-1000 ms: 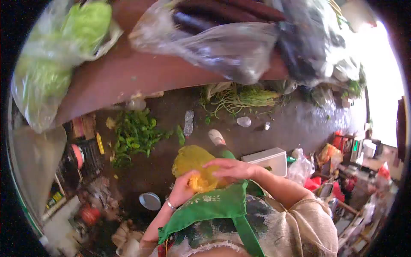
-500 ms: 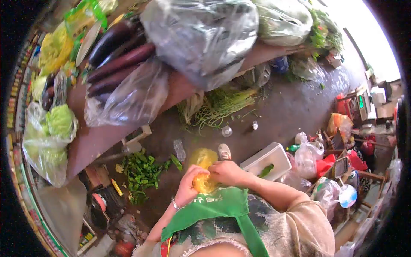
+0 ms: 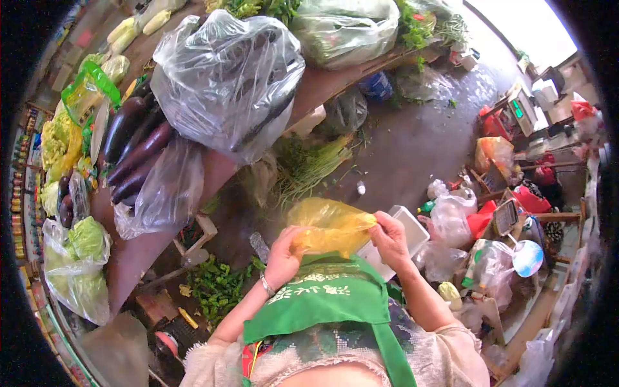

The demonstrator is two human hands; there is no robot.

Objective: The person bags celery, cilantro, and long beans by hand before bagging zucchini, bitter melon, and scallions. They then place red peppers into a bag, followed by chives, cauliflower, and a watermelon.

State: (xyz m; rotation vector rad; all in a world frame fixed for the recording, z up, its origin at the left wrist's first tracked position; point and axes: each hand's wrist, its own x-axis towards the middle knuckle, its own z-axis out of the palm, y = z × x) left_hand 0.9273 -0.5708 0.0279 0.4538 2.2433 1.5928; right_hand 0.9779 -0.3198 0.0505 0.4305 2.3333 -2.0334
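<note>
A thin yellow plastic bag [image 3: 332, 222] is stretched sideways between my two hands, just in front of the green apron [image 3: 316, 290]. My left hand [image 3: 287, 253] pinches its left side, the fingers partly behind the plastic. At the bag's right corner, my right hand [image 3: 391, 237] grips a gathered bit of it between thumb and fingers. Behind the bag and my right hand, a white foam box [image 3: 412, 226] shows in part. Whether anything lies inside the bag I cannot make out.
Eggplants [image 3: 138, 151] and a big clear bag of dark vegetables [image 3: 225, 84] lie on the table [image 3: 151, 258] at upper left, with bagged lettuce [image 3: 80, 264]. Green peppers [image 3: 219, 290] are heaped below. A scale [image 3: 519, 109] and plastic bags [image 3: 451, 219] stand at right.
My hands have moved apart, the right one going rightward, and the bunched yellow bag is now spread between them. The view has shifted, so the table goods appear further left.
</note>
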